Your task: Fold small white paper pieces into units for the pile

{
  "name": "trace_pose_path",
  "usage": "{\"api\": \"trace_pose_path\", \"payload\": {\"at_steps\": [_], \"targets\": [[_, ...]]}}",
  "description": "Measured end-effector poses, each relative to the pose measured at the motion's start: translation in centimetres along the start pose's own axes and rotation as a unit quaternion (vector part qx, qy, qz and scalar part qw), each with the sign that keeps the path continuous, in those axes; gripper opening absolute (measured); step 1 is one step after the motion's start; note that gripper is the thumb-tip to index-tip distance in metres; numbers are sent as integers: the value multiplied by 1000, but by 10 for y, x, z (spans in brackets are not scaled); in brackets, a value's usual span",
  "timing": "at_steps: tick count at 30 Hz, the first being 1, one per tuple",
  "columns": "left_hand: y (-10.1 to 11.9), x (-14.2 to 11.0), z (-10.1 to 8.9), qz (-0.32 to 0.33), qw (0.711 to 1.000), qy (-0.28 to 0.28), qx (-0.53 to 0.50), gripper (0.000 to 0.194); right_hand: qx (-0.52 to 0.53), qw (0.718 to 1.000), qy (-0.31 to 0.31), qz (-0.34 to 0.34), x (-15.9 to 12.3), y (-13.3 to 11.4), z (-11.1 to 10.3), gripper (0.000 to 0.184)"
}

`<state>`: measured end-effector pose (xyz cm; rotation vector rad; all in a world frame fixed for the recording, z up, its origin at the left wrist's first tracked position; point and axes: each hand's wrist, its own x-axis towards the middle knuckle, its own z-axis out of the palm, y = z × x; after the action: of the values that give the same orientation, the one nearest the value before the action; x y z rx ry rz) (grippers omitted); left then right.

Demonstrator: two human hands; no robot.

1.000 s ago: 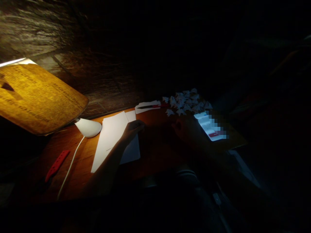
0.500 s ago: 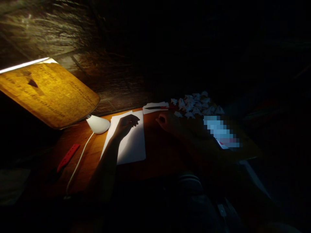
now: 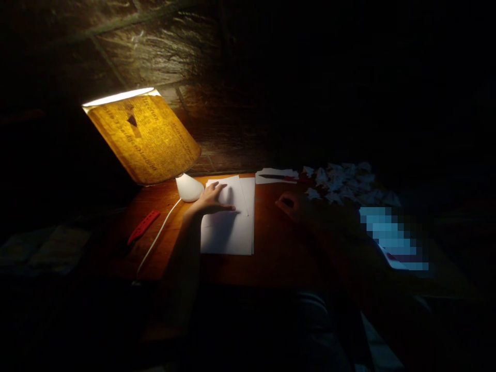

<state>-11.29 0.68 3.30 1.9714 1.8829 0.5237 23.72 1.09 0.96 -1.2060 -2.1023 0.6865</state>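
My left hand (image 3: 211, 200) lies flat with spread fingers on a sheet of white paper (image 3: 228, 222), which shows a fold line and a second layer near the top. My right hand (image 3: 289, 205) rests in deep shadow on the wooden table (image 3: 282, 253), to the right of the paper, with its fingers curled. The dark hides whether it holds anything. Beyond it lie a dark-handled craft knife or pen (image 3: 273, 177) on a paper strip (image 3: 277, 172) and a heap of small folded paper pieces (image 3: 341, 183).
A lamp with a newsprint shade (image 3: 143, 137) and white base (image 3: 189, 187) stands at the table's far left. A white cable (image 3: 158, 237) runs forward from it. A red ruler (image 3: 143, 226) lies left. A lit phone, pixelated (image 3: 389, 237), sits right.
The whole view has swung, so the table sits level and the lamp upright. My left hand has gone from curled to flat and spread on the paper. My right hand stays curled.
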Motion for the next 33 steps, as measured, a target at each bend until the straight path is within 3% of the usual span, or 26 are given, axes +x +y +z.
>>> {"api": "trace_pose_path", "payload": {"at_steps": [8, 16, 18, 20, 33], "targets": [[13, -5, 10, -15, 999, -39, 25, 107, -16, 1000, -22, -14, 5, 9, 6, 18], [31, -6, 26, 76, 991, -92, 60, 122, -70, 993, -49, 77, 33, 14, 19, 20], [33, -6, 28, 95, 989, -100, 58, 123, -95, 992, -19, 85, 32, 9, 17, 21], [33, -7, 28, 104, 988, -101, 56, 121, -99, 992, 15, 82, 27, 4, 14, 22], [17, 0, 28, 68, 991, -102, 47, 126, -110, 992, -8, 64, 20, 0, 11, 24]]}}
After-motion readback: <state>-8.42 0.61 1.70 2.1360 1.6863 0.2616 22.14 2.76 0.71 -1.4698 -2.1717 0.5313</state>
